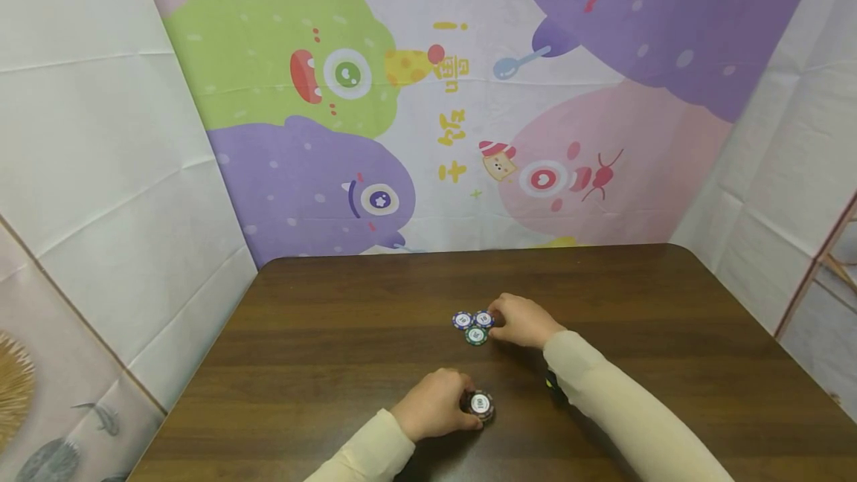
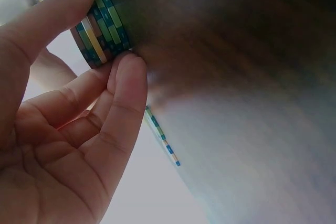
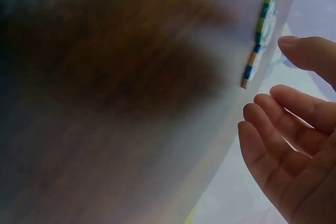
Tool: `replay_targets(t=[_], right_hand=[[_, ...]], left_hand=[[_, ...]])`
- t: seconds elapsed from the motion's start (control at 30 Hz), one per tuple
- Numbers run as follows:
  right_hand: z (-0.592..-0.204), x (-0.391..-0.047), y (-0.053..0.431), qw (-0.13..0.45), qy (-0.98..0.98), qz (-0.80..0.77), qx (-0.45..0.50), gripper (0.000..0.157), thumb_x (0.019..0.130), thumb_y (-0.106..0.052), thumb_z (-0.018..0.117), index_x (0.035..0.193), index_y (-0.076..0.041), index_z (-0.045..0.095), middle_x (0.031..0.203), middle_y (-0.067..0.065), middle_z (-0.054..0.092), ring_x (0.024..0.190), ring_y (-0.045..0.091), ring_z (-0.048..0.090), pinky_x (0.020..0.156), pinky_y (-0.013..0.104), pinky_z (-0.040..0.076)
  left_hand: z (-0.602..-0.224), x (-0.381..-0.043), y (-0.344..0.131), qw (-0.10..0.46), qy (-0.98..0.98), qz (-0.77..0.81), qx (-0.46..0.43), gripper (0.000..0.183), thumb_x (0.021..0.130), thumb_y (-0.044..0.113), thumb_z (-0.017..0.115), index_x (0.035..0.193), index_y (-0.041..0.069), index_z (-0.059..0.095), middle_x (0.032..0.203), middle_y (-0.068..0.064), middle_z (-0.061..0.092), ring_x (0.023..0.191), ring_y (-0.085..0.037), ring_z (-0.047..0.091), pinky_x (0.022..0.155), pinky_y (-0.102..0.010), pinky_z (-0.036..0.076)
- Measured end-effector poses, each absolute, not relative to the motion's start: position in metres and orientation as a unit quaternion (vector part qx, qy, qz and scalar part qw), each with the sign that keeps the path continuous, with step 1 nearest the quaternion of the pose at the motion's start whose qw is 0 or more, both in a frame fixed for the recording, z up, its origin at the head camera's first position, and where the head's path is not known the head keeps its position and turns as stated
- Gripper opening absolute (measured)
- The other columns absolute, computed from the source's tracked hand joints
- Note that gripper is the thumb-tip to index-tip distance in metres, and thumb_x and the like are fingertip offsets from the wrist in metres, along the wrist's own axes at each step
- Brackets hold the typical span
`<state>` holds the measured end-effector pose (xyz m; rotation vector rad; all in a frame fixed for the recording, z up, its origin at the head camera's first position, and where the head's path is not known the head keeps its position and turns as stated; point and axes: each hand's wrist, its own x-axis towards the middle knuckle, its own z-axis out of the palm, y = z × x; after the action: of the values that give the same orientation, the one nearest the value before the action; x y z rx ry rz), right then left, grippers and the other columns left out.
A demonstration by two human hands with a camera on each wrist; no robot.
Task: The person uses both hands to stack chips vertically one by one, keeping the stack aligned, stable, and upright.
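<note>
Tabletop [image 1: 321,348] holds three chips [image 1: 477,332] beside relaxed right hand [image 1: 524,320], left hand [image 1: 434,402] gripping chip stack [image 1: 481,405].

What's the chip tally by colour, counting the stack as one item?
Blue-edged chips: 2
Green-edged chip: 1
Dark-topped stack marked 100: 1 (chips inside not counted)
Total: 4 items

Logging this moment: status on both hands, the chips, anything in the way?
Left hand grips chip stack. Right hand empty, beside three flat-lying chips; contact unclear. No obstruction visible between hands.
</note>
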<state>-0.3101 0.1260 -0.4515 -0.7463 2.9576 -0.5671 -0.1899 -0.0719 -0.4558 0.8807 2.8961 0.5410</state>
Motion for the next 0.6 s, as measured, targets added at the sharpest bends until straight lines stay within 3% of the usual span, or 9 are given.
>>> replay_targets(t=[0.27, 0.6], right_hand=[[-0.460, -0.321, 0.119, 0.032, 0.957, -0.147, -0.247, 0.034, 0.085, -0.020, 0.075, 0.113, -0.003, 0.068, 0.110, 0.009, 0.064, 0.097, 0.022, 0.063, 0.089, 0.043, 0.051], [-0.458, -0.322, 0.111, 0.024, 0.957, -0.129, -0.258, 0.030, 0.086, -0.014, 0.072, 0.114, -0.004, 0.070, 0.105, 0.010, 0.062, 0.087, 0.021, 0.060, 0.083, 0.042, 0.051]], left_hand=[[-0.454, -0.189, -0.072, 0.035, 0.942, 0.174, 0.286, 0.033, 0.069, 0.030, 0.087, 0.091, 0.012, 0.071, 0.078, 0.008, 0.064, 0.070, -0.001, 0.051, 0.064, -0.020, 0.044], [-0.455, -0.190, -0.072, 0.038, 0.942, 0.176, 0.285, 0.033, 0.069, 0.030, 0.087, 0.091, 0.012, 0.071, 0.080, 0.007, 0.066, 0.072, -0.002, 0.054, 0.066, -0.021, 0.045]])
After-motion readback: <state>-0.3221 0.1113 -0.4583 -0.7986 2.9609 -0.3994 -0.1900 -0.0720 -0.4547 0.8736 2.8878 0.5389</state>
